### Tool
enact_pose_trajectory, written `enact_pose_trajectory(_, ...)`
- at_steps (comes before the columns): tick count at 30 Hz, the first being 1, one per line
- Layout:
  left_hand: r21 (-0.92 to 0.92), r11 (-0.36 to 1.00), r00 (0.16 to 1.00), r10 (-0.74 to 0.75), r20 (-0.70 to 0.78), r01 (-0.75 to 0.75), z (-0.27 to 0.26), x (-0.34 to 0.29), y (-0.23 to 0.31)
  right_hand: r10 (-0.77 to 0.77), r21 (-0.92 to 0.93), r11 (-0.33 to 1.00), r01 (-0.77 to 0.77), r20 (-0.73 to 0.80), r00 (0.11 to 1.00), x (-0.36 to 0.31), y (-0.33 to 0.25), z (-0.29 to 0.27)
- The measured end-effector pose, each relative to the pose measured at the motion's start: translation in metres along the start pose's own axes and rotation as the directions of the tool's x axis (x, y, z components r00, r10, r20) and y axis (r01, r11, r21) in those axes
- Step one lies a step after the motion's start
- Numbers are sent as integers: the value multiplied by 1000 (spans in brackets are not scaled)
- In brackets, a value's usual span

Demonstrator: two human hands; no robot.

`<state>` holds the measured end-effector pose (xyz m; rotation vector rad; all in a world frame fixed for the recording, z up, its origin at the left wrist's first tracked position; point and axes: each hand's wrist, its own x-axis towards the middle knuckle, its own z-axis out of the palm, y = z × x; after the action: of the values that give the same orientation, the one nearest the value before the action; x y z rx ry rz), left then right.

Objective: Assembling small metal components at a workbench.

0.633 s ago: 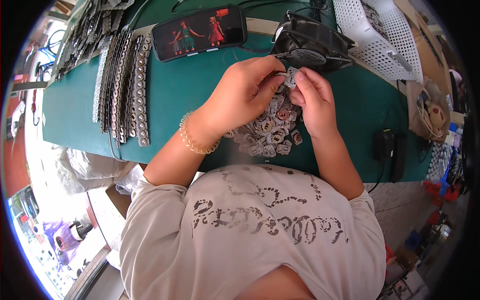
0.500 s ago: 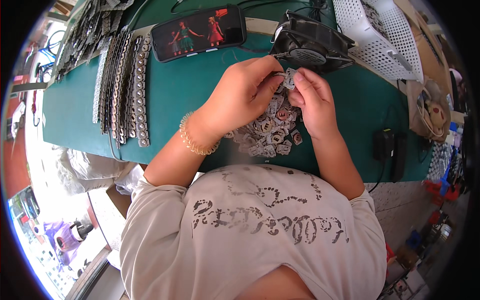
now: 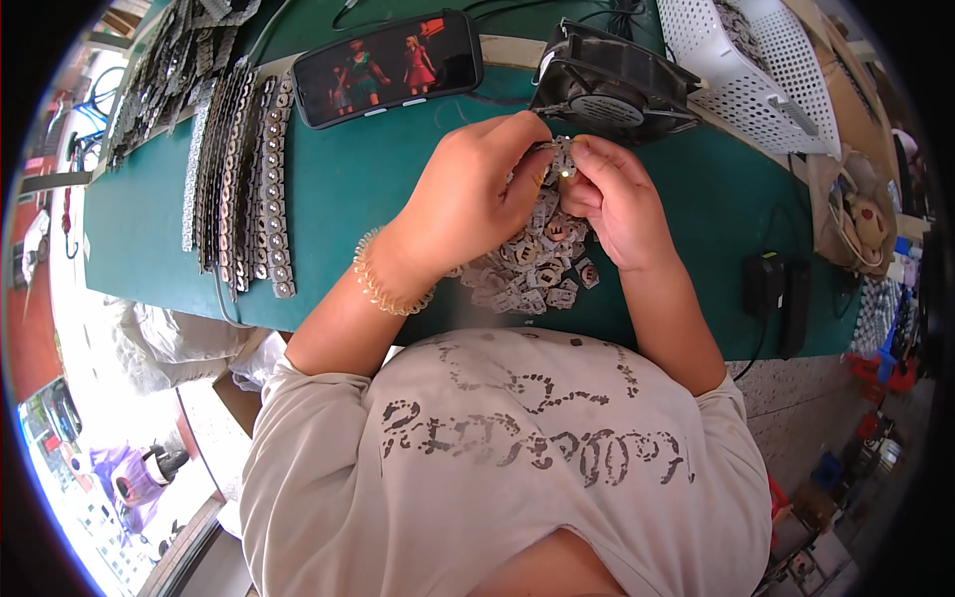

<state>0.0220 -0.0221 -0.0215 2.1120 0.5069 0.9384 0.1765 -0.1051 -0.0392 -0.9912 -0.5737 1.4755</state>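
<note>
My right hand (image 3: 625, 211) pinches a small silvery metal plate (image 3: 564, 159) between thumb and fingers. Close against its left side is my left hand (image 3: 477, 189), its fingers curled and closed; whatever they grip is mostly hidden behind the knuckles. A coiled bracelet circles that wrist. Right below both hands, a loose pile of small metal plates (image 3: 537, 274) lies on the green work surface (image 3: 398, 149), several of them with a round copper-coloured or dark centre.
Linked metal strips (image 3: 239, 184) lie side by side at the left, with more heaped (image 3: 179, 70) behind. A phone (image 3: 388, 70) playing video leans at the back, beside a black fan (image 3: 612, 90). A white perforated basket (image 3: 756, 90) and a black power adapter (image 3: 764, 284) are at the right.
Both hands have shifted slightly left together with the metal plate, which has turned and now catches bright light. The pile looks about the same.
</note>
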Motion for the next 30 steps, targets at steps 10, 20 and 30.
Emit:
enact_pose_trajectory(10,-5,1000,999,-23,43,23,-2,-1,1,3,38,999,-4,46,999,1,1,-5)
enact_pose_trajectory(20,-64,996,998,-60,-10,59,0,0,1,-3,22,1000,1,65,998,0,2,-3)
enact_pose_trajectory(30,-15,996,995,92,41,-92,-3,2,-3,-58,33,998,60,-56,997,-1,7,2)
